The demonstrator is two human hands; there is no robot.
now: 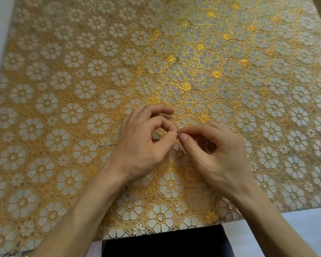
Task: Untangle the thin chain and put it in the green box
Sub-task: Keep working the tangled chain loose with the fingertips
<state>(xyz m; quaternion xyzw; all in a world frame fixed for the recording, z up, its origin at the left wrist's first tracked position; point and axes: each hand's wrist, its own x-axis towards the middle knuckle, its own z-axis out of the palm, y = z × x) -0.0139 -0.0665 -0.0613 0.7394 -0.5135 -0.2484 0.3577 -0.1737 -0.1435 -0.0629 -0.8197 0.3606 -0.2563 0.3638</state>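
Note:
A thin silver chain [178,133] shows as a tiny knot between the fingertips of both hands, over the middle of the table. My left hand [145,143] pinches it with thumb and forefinger from the left. My right hand [211,154] pinches the same spot from the right, and more chain seems bunched under its curled fingers. A faint strand [106,145] lies on the cloth to the left of my left hand. No green box is in view.
A gold and white flower-patterned lace tablecloth [174,62] covers the whole table. Its near edge [267,214] runs across the lower right, with pale floor beyond. Dark clothing [165,242] shows at the bottom centre.

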